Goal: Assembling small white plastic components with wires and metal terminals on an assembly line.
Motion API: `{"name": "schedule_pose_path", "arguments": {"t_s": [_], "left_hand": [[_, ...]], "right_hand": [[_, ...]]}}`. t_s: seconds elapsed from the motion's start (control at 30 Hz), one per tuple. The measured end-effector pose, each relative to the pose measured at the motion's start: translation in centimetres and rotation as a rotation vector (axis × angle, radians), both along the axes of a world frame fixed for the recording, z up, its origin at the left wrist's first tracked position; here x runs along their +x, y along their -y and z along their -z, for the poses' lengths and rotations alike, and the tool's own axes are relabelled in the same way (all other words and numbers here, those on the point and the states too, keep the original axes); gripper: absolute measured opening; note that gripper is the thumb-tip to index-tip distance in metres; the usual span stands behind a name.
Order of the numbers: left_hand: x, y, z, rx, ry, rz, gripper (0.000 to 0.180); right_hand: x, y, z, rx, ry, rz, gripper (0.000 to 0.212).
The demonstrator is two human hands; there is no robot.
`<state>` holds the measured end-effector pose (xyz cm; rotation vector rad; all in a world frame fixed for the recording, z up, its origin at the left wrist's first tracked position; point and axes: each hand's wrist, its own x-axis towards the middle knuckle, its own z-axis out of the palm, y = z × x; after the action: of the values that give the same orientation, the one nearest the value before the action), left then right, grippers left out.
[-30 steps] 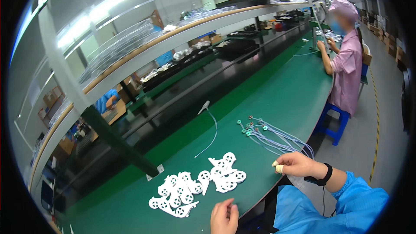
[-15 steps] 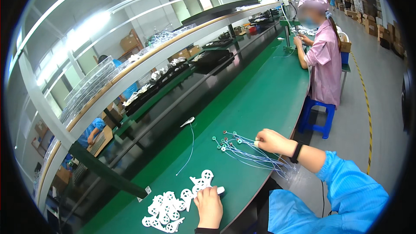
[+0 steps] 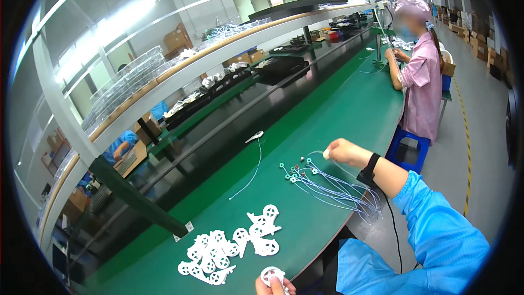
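Observation:
At the lower edge, my left hand [image 3: 275, 287] is closed on a white plastic part [image 3: 272, 275] with a round, spoked end. A pile of similar white parts [image 3: 210, 254] lies on the green table just beyond it, to the left. My right hand [image 3: 349, 154] pinches a thin pale wire [image 3: 314, 152] close to its small end piece, lifted a little off a bundle of blue-white wires [image 3: 335, 188]. Round teal and dark ends tip the bundle on the left; its other ends hang over the table edge. The fingertips partly hide the pinched wire.
A single wire with a white part [image 3: 255, 136] on its end lies farther up the green table [image 3: 305, 131]. A dark padded post [image 3: 136, 202] stands at the left. Along the table's far side, a co-worker in pink [image 3: 423, 76] works near a blue stool [image 3: 408, 150].
My left hand has drawn back from the pile toward me with a white part in it. My right hand has raised one wire from the bundle. The view has shifted slightly.

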<state>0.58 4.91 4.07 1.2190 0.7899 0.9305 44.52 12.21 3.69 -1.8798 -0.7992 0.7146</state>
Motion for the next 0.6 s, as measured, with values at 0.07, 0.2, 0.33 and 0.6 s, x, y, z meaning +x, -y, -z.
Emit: {"name": "schedule_pose_path", "arguments": {"t_s": [0.07,0.2,0.33,0.6], "left_hand": [[-0.6,1.2,1.2,-0.133,0.028,0.049,0.016],[-0.6,3.1,2.9,-0.249,0.07,0.094,0.017],[-0.1,3.1,3.3,-0.276,0.126,0.134,0.016],[0.3,2.7,3.9,-0.314,0.157,0.192,0.016]], "right_hand": [[-0.4,1.3,-3.4,0.074,-0.027,-0.018,0.015],[0.5,4.1,-8.1,0.2,-0.038,-0.013,0.015],[2.2,7.1,-9.9,0.183,-0.073,0.057,0.013],[5.4,11.5,-12.0,0.565,-0.702,0.128,0.008]]}}
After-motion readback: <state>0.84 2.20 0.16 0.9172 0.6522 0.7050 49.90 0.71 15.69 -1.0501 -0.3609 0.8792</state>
